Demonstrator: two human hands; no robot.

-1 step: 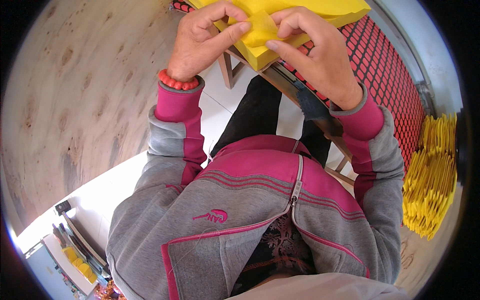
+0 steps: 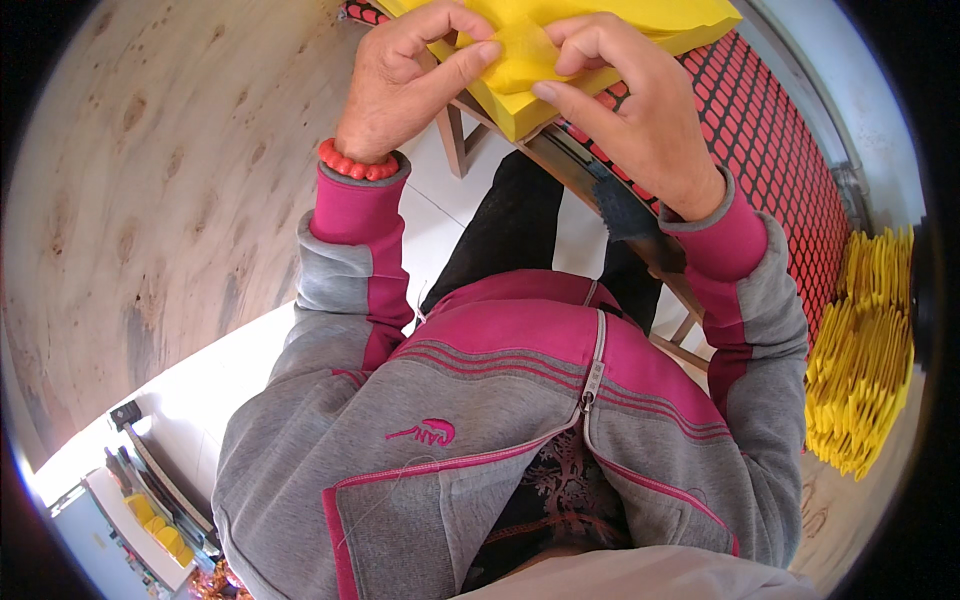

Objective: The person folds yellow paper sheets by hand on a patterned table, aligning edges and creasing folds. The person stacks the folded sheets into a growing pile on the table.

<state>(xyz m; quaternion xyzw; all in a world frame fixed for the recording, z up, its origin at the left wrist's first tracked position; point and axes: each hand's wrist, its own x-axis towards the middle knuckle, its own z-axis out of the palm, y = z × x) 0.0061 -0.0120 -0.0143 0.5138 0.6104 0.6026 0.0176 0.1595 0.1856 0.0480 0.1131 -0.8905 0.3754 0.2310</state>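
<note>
At the top of the view, my left hand [image 2: 405, 80] pinches a small folded piece of yellow paper [image 2: 522, 62] between thumb and fingers. The right edge of that piece is between the bent fingers and thumb of my right hand [image 2: 635, 110]. Beneath both hands lies a thick stack of yellow paper [image 2: 665, 28], its near corner reaching over the table edge. A red beaded bracelet [image 2: 357, 163] circles my left wrist. The upper part of the stack is cut off by the frame.
A red and black patterned cloth [image 2: 770, 130] covers the wooden-legged table on the right. Farther right stands a tall pile of folded yellow papers [image 2: 862, 350]. A large wooden board [image 2: 160, 200] fills the left side. A white wall [image 2: 850, 60] borders the table.
</note>
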